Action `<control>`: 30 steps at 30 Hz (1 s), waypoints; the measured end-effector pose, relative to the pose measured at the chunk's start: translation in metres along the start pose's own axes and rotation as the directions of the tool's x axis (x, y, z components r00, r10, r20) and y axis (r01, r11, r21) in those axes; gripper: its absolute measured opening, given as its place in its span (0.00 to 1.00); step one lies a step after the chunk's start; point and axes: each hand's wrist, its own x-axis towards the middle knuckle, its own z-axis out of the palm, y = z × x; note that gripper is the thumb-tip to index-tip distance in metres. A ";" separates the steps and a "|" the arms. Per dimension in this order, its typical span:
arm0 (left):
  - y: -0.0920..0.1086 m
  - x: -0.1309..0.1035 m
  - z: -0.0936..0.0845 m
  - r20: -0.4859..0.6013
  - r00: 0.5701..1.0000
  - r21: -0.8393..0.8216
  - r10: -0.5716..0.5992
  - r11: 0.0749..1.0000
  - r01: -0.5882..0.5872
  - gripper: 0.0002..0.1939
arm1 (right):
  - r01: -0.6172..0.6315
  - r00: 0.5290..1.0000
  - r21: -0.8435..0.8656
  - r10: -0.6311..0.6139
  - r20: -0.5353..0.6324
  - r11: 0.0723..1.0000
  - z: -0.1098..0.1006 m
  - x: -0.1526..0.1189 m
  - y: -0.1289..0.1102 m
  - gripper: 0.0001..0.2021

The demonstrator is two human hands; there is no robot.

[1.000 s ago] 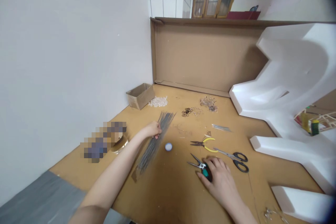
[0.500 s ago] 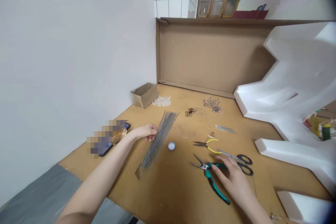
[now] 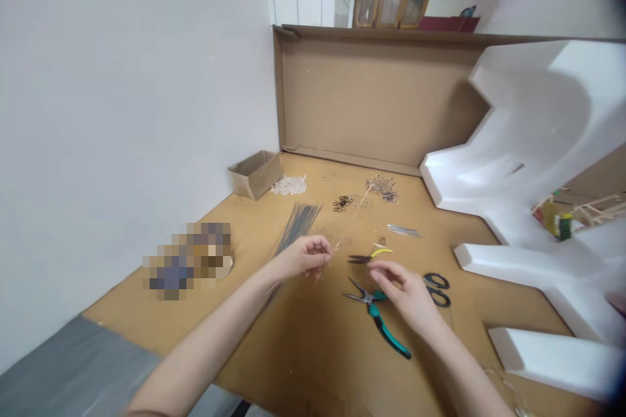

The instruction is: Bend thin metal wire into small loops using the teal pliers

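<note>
My left hand (image 3: 309, 257) is closed in a pinch above the table, just right of a bundle of thin grey wires (image 3: 299, 225); what it pinches is too small to name. My right hand (image 3: 398, 283) hovers with curled fingers over the handles of the pliers, its fingertips blurred. Below it lie green-handled pliers (image 3: 384, 327) with jaws apart. Yellow-handled pliers (image 3: 362, 258) lie just behind. Black-handled scissors (image 3: 439, 290) are partly hidden by my right hand.
A small cardboard box (image 3: 255, 176) stands at the back left beside clear beads (image 3: 289, 184). Black rings (image 3: 342, 203), a tangled wire pile (image 3: 383, 187) and short wires (image 3: 405, 230) lie behind. White foam pieces (image 3: 508, 267) border the right.
My left hand has moved right, away from the wire bundle's left side, and now covers part of it. My right hand has risen and moved left, toward the yellow pliers. The view has shifted slightly.
</note>
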 end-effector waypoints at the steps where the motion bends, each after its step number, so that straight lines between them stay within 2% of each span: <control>1: 0.006 0.004 0.009 0.049 0.999 -0.002 0.015 1.000 -0.015 0.14 | -0.022 1.000 0.101 0.022 0.000 0.995 -0.003 0.005 -0.006 0.12; 4: 0.021 0.016 0.032 0.167 0.984 -0.002 0.067 0.998 -0.068 0.12 | -0.025 1.000 0.335 0.025 0.006 0.942 -0.015 0.019 -0.021 0.14; 9: 0.038 0.038 0.053 0.258 0.961 0.055 0.098 0.992 -0.116 0.14 | 0.071 0.996 0.368 -0.050 -0.069 0.927 -0.039 0.024 -0.028 0.10; 14: 0.049 0.055 0.064 0.173 0.979 0.182 0.109 0.973 -0.140 0.18 | 0.059 0.986 0.312 -0.006 -0.168 0.948 -0.053 0.019 -0.019 0.11; 20: 0.047 0.055 0.082 0.145 0.978 0.111 0.152 0.979 -0.169 0.10 | 0.120 0.972 0.199 -0.075 -0.221 0.973 -0.052 0.014 -0.021 0.10; 23: 0.045 0.054 0.083 0.127 0.978 0.059 0.165 0.983 -0.174 0.08 | 0.098 0.972 0.187 -0.053 -0.231 0.977 -0.051 0.014 -0.025 0.09; 25: 0.046 0.056 0.079 0.110 0.977 -0.002 0.182 0.983 -0.183 0.09 | 0.056 0.975 0.241 -0.001 -0.222 0.969 -0.050 0.015 -0.025 0.11; 27: 0.046 0.059 0.074 0.044 0.970 -0.106 0.237 0.967 -0.232 0.10 | 0.005 0.980 0.308 0.057 -0.189 0.951 -0.050 0.017 -0.022 0.13; 30: 0.046 0.065 0.066 -0.056 0.952 -0.216 0.300 0.928 -0.305 0.12 | -0.070 0.992 0.379 0.103 -0.068 0.923 -0.048 0.021 -0.015 0.13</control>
